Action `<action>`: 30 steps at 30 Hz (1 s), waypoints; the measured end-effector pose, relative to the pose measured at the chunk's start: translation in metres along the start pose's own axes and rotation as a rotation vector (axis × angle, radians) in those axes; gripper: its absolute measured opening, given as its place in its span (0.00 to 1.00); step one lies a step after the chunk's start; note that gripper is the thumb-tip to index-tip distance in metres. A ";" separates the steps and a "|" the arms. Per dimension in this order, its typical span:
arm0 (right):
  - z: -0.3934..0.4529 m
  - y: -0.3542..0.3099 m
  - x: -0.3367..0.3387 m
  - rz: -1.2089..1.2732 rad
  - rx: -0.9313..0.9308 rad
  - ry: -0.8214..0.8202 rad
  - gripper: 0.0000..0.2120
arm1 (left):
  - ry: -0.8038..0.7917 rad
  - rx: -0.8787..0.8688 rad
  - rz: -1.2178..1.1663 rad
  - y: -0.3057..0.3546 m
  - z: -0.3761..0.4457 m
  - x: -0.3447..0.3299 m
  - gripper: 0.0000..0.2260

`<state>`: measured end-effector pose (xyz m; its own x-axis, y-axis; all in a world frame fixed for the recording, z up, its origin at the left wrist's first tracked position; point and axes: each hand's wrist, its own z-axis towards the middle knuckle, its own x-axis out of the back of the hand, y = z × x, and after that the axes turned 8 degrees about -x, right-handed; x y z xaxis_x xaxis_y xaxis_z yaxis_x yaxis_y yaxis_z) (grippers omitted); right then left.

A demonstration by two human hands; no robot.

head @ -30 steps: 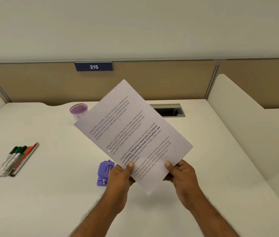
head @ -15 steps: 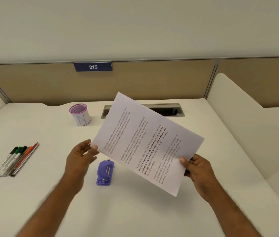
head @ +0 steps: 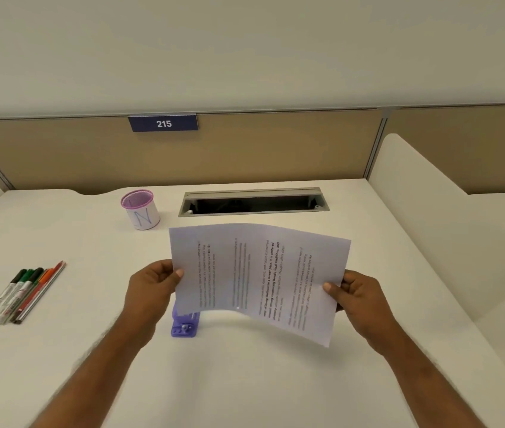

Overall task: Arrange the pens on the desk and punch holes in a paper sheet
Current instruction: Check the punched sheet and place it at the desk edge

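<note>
Desk w/ cable slot at back, sheet held sideways above it, left hand and right hand each pinching a short edge, pens in row far left, cup at back, purple punch partly under sheet's left end.

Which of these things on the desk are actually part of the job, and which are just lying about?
Part of the job:
- paper sheet, held by the left hand and right hand
- purple hole punch, partly hidden under the sheet
- pens, grouped at the left

Just lying about:
- purple-rimmed cup
- cable slot in the desk
- number plate 215
</note>
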<state>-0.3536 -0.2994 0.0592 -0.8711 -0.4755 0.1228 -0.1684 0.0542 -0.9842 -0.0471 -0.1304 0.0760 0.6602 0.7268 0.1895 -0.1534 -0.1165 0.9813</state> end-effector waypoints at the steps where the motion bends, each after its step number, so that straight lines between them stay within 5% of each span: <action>1: -0.001 0.001 -0.001 -0.006 0.032 0.026 0.12 | 0.029 -0.011 -0.002 -0.003 -0.004 -0.005 0.08; 9: -0.015 0.026 -0.022 -0.205 0.269 0.326 0.07 | 0.157 -0.068 -0.004 -0.022 -0.042 -0.045 0.12; 14: -0.020 0.054 -0.030 -0.333 0.143 0.288 0.06 | 0.005 -0.002 0.127 -0.038 -0.055 -0.055 0.12; 30: -0.019 0.060 -0.033 -0.369 0.124 0.333 0.08 | 0.062 -0.046 0.241 -0.047 -0.065 -0.058 0.08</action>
<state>-0.3436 -0.2632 -0.0012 -0.8670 -0.1368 0.4791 -0.4541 -0.1786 -0.8728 -0.1257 -0.1230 0.0165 0.5540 0.7222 0.4141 -0.3356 -0.2615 0.9050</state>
